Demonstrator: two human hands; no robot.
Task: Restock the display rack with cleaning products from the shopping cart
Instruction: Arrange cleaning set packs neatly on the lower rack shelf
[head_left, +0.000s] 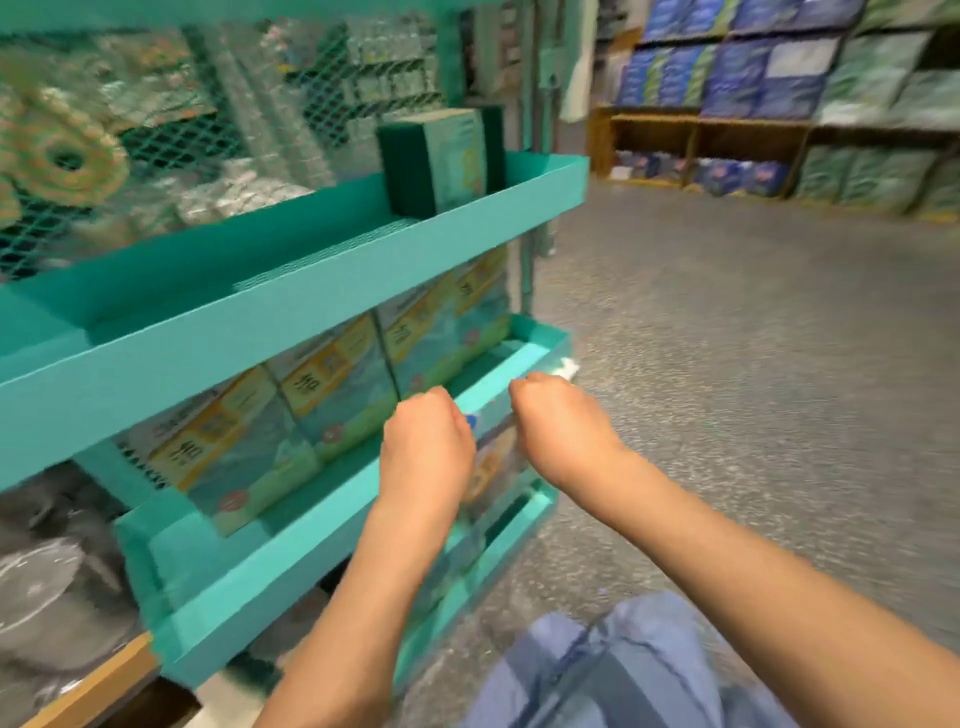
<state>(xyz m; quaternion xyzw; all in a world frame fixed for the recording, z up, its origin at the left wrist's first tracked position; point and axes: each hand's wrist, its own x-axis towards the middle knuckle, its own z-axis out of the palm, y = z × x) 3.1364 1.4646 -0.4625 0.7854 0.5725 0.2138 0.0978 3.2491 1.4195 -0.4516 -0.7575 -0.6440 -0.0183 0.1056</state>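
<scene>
The teal display rack (322, 291) fills the left half of the head view. Its middle shelf (311, 525) holds a row of boxed cleaning products (343, 400) with yellow labels. The top shelf carries one green sponge pack (441, 161) at its right end. My left hand (426, 447) and my right hand (561, 426) are curled in front of the middle shelf's right end. They grip a blurred product pack (493, 457) between them. Most of that pack is hidden by my hands. The shopping cart is out of view.
A lower teal shelf (509, 540) sits under my hands. Grey bagged goods (57, 582) lie at the lower left, and wrapped scrubbers hang behind green mesh (156, 140). Speckled floor (753, 338) opens to the right, with stacked blue and green packs (779, 93) on far shelves. My knee (623, 670) is low.
</scene>
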